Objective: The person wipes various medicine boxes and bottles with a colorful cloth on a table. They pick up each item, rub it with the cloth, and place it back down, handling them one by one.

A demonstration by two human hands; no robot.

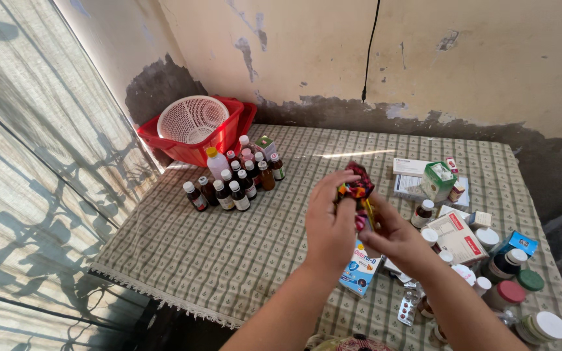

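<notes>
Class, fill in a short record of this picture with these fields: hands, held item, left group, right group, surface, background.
hands: left hand and right hand raised together over the table
held item: patterned cloth, gripped by both
left group: brown syrup bottles standing in a cluster
right group: medicine boxes, capped jars
surface: checked tablecloth
background: white basket in red tub

Table against a corner, goods at its left rear and right side

On the table (pixel 229 253), a cluster of bottles (pixel 232 179) stands left of centre, a basket (pixel 192 119) in a crate (pixel 229 130) behind it. Boxes (pixel 424 179) and jars (pixel 515 279) lie right. Both hands (pixel 359 227) hold a cloth (pixel 357 188) above a carton (pixel 361 268).
</notes>
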